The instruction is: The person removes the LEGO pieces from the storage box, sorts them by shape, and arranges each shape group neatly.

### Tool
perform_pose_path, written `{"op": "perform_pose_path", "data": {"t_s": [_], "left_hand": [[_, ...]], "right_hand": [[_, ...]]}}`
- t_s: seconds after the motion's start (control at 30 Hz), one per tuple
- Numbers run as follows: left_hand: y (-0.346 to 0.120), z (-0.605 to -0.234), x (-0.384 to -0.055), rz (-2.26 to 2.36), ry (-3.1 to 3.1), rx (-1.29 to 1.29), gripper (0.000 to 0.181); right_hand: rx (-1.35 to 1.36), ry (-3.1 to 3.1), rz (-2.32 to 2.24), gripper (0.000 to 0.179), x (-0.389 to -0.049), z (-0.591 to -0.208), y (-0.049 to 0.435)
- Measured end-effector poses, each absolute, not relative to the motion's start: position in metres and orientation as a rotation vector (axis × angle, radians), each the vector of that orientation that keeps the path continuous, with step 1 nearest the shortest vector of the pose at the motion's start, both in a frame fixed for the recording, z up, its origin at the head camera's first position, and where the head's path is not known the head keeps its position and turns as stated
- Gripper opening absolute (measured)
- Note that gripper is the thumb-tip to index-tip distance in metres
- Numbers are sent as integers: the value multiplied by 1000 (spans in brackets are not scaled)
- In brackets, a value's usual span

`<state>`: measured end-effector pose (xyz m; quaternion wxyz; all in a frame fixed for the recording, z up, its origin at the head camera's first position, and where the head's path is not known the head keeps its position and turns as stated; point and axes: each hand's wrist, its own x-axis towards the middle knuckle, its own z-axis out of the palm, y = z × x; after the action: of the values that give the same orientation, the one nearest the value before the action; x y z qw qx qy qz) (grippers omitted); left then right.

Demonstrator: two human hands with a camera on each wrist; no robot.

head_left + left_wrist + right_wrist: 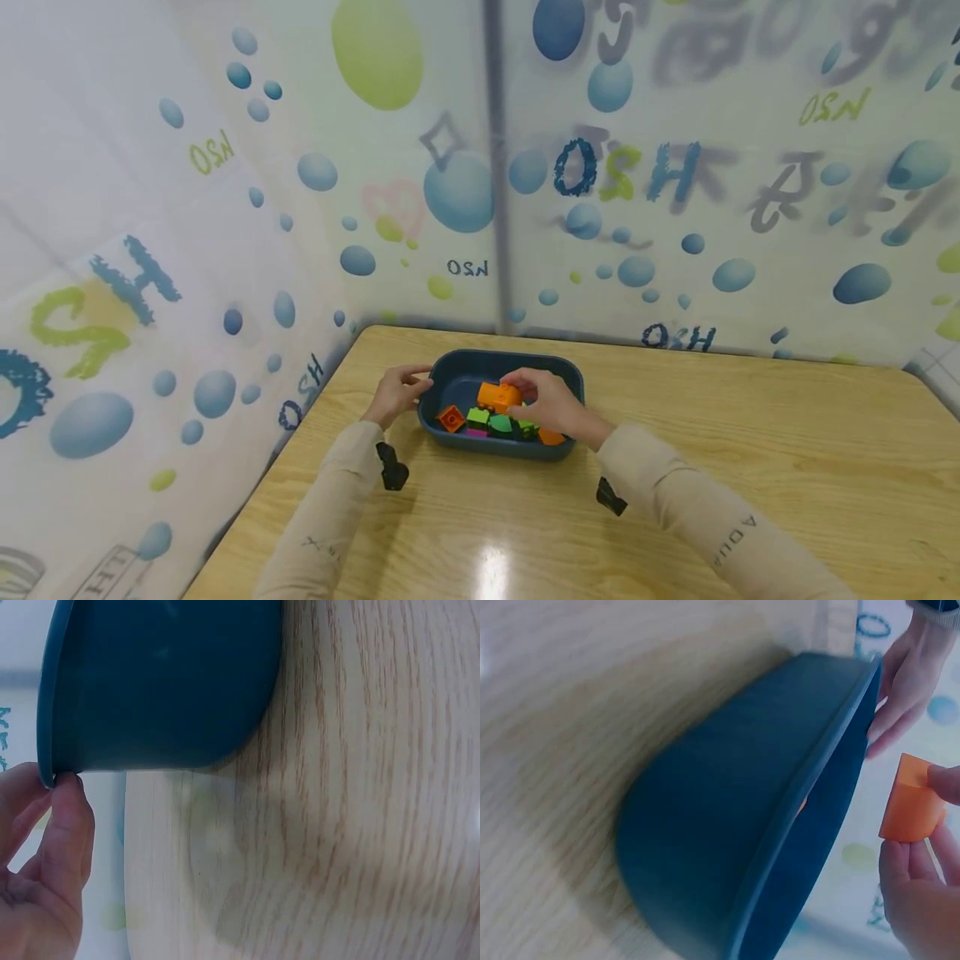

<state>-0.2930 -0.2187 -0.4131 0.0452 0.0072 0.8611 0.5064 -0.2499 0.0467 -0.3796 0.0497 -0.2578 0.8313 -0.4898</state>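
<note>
A dark blue bin (495, 448) with rounded corners stands on the wooden table. My left hand (396, 395) pinches its left rim between thumb and fingers, also plain in the left wrist view. Above the bin, my right hand (551, 403) holds an orange toy block (913, 799) with a curved side, thumb on one side and fingers on the other. Inside the bin lie a red-orange square block (451, 418), a light green block (478, 418) over a magenta one (477, 432), a dark green rounded piece (500, 426) and another orange piece (551, 437).
The wooden table (750, 433) extends far to the right of the bin. Behind and to the left hang white sheets (420, 292) printed with blue and green bubbles. A black wrist device (391, 467) is strapped at the left sleeve, another (611, 497) at the right.
</note>
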Motion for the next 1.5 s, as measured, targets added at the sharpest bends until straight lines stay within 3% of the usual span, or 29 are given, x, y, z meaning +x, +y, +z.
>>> {"op": "perform_pose_path", "data": {"t_s": [0.4,0.73,1.5], "left_hand": [[-222,-412,-290,1608,2622,100,33],[-215,-416,-293,1551,2664,-13,33],[-216,-415,-291,1575,2662,18,35]], "right_hand": [[-918,2341,-1473,37,-217,-388,8],[-974,2344,-1353,36,-203,-405,-20],[-963,2541,-1246,35,-207,-452,-49]]}}
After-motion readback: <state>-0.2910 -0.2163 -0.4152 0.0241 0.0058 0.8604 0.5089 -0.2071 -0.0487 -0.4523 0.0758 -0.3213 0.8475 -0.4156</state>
